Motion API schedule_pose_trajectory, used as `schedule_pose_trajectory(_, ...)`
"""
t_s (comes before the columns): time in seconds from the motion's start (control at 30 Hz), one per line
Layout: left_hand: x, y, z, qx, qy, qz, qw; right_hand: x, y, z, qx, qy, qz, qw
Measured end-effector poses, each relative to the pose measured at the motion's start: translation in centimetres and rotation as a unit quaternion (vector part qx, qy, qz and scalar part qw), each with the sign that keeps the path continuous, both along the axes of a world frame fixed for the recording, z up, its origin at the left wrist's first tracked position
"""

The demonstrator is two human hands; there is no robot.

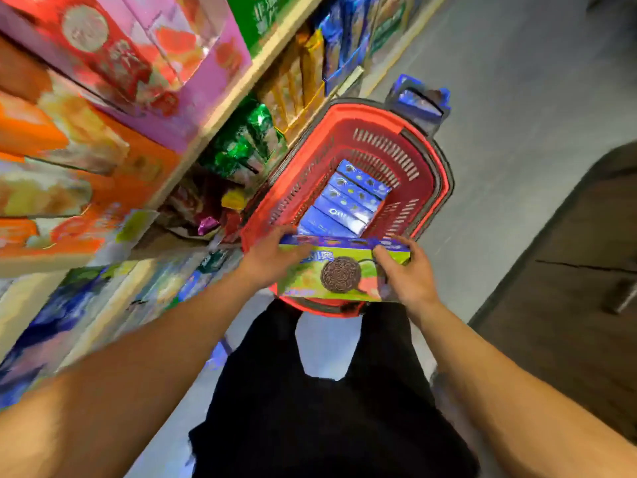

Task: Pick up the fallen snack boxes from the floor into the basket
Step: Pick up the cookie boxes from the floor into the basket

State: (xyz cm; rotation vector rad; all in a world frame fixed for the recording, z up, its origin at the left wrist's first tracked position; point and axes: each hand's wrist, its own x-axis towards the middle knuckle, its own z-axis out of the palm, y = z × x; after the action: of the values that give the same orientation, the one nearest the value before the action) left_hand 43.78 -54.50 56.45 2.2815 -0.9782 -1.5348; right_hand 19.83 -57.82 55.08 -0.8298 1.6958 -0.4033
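While I stand over the red plastic slatted basket (427,188) on the grey floor (517,132), my left hand (272,260) and right hand (410,270) each grip an end of a green cardboard cookie box (331,274) above its near rim; blue cardboard cookie boxes (348,201) lie inside.

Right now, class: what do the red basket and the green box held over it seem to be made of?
Red basket: looks like moulded plastic, matte, with slotted walls and a dark rim.
Green box: probably printed cardboard, slightly glossy, with flat faces, sharp edges and a cookie picture.
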Motion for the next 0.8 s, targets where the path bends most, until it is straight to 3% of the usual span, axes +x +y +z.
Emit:
schedule_pose_trajectory(0.17,1.7,-1.0,-3.6,-0.018,0.044,-0.161,0.986,1.6,6.6,-2.3,-0.003,0.051,-0.108,0.993)
schedule_pose_trajectory(0.3,2.2,-0.6,-7.5,-0.046,0.048,-0.221,0.973,2.8,9.6,-5.3,-0.015,0.078,-0.134,0.988)
schedule_pose_trajectory(0.43,3.4,-0.8,-11.7,-0.091,0.065,-0.228,0.967,4.7,10.5,-10.7,-0.014,0.059,-0.149,0.987)
schedule_pose_trajectory(0.57,5.5,-1.5,-18.2,-0.099,0.020,-0.233,0.967,6.6,8.9,-16.9,-0.023,0.076,-0.138,0.987)
schedule_pose_trajectory(0.8,5.8,-1.7,-28.3,-0.023,-0.014,-0.190,0.982,8.1,8.3,-27.4,-0.009,0.086,-0.116,0.989)
